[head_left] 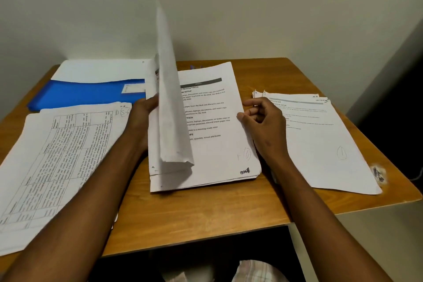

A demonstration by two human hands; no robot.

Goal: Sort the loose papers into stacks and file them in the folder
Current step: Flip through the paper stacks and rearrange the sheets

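Wooden bench (229, 208): your left hand (146, 112) grips the raised sheet (169, 103); right hand (263, 119), loosely curled, steadies the middle stack (219, 153). Lift one sheet only.

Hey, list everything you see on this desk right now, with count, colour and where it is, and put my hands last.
lifted sheet: one, white, raised on edge over the left side of the middle stack
middle stack: one, white printed pages, desk centre
right stack: one, white, right of centre, near the desk's right edge
table-printed sheets: one pile, white, left front, overhanging the desk's edge
folder: one, blue, back left, a white sheet on its far part
desk: one, brown wood, against the wall
left hand: holds the lifted sheet
right hand: fingers curled, at the middle stack's right edge
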